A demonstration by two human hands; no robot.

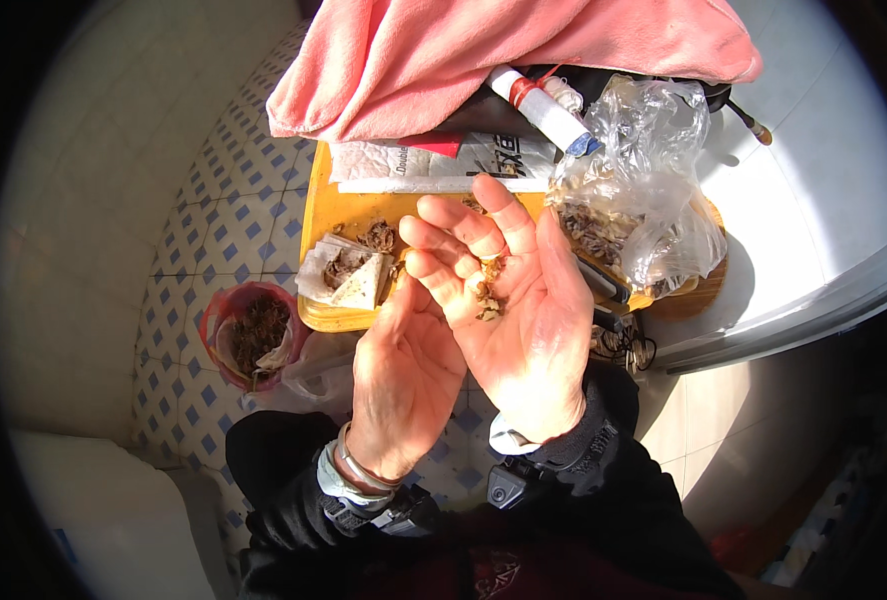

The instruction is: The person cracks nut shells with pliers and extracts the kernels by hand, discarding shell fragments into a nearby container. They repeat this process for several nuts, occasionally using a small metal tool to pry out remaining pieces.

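Note:
My right hand (522,322) is turned palm up with its fingers slightly curled. Small dried plant pieces (488,289), yellowish and brown, lie in its palm and along the fingers. Close against it on the left is my left hand (409,367), palm up too. Its thumb points towards the right fingertips, and its other fingers are hidden behind the right hand. Beneath both hands stands a yellow tabletop (338,319). Folded white paper (349,270) with brown scraps lies there, beside a dark dried clump (378,236).
A clear plastic bag (646,195) of dried pieces sits at right. Behind are a printed white package (443,161), a white roll (541,109) with red tie and a pink cloth (413,67). A red bin (210,330) with brown scraps stands on the tiled floor (218,225).

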